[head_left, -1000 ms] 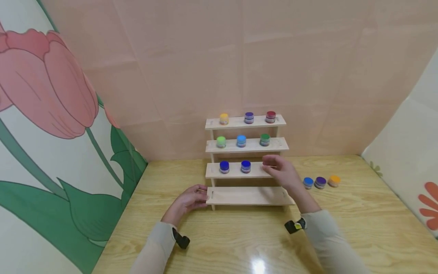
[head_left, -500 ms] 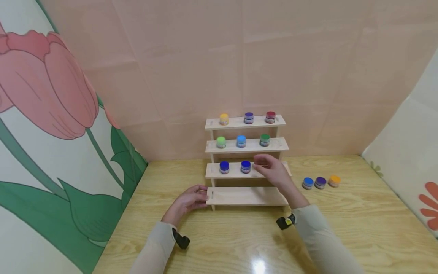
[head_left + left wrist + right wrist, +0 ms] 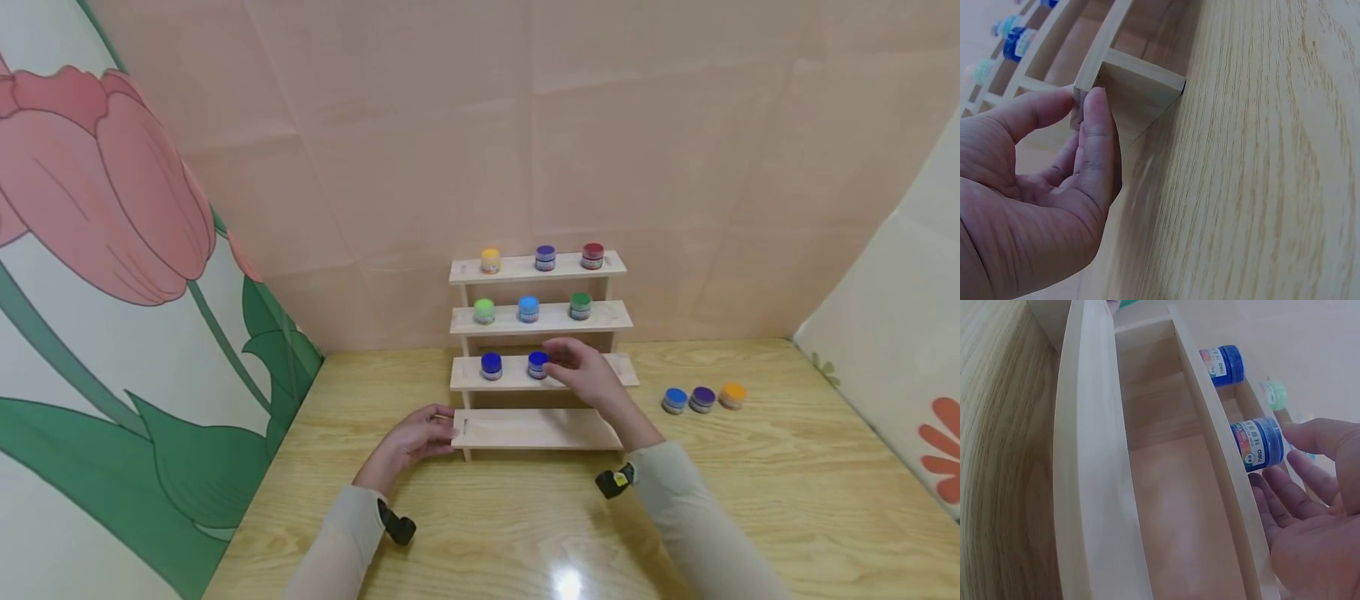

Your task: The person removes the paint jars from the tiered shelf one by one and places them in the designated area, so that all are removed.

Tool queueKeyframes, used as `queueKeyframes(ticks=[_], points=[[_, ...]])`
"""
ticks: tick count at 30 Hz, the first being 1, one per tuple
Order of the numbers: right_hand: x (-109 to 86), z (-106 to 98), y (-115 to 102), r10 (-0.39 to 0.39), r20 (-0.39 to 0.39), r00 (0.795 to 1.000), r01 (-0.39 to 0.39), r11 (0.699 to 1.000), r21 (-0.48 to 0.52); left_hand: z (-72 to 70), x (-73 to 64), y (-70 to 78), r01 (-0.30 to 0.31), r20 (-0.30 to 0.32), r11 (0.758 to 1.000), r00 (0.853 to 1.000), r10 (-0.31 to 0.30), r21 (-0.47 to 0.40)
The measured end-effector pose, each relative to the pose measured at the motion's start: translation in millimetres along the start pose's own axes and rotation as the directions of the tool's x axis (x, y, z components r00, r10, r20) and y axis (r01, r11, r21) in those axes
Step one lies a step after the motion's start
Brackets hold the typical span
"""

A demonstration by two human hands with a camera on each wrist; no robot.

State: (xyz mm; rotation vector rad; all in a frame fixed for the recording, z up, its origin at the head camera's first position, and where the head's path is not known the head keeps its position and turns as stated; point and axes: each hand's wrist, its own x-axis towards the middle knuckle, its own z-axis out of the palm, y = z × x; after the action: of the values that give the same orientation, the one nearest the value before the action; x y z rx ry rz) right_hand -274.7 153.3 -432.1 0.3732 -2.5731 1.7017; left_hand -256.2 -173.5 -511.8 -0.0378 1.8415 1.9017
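Note:
A four-tier wooden display rack [image 3: 540,429] stands on the table. My left hand [image 3: 416,435] pinches the left end of its lowest shelf between thumb and fingers; the left wrist view shows the thumb [image 3: 1047,109] against the board's end. My right hand [image 3: 592,379] is at the third tier, beside the right-hand dark blue paint jar [image 3: 537,365]. In the right wrist view, its thumb tip is right at the lid of that paint jar [image 3: 1259,445], with loosely bent fingers alongside. Another dark blue paint jar [image 3: 491,367] stands to the left on this shelf.
Upper shelves hold more paint jars, among them a light green jar [image 3: 484,312] and a red jar [image 3: 592,257]. Right of the rack, a blue jar [image 3: 675,401], a purple jar [image 3: 702,400] and an orange jar [image 3: 732,396] stand on the table [image 3: 480,533].
My right hand has moved left along the third shelf, up to the right-hand dark blue paint jar. My left hand has stayed on the rack's end.

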Motion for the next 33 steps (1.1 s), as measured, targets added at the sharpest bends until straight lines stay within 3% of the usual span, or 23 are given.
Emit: queueKeyframes(ticks=[23, 33], points=[[9.1, 6.9, -6.0, 0.048, 0.084, 0.995, -0.032, 0.983, -0.181, 3.0, -0.5, 2.6, 0.003, -0.013, 1.000, 1.000, -0.003, -0.009], [9.4, 6.8, -6.3, 0.049, 0.062, 0.997, -0.036, 0.980, -0.196, 1.0, 0.0, 0.8, 0.000, -0.016, 1.000, 1.000, 0.000, -0.009]])
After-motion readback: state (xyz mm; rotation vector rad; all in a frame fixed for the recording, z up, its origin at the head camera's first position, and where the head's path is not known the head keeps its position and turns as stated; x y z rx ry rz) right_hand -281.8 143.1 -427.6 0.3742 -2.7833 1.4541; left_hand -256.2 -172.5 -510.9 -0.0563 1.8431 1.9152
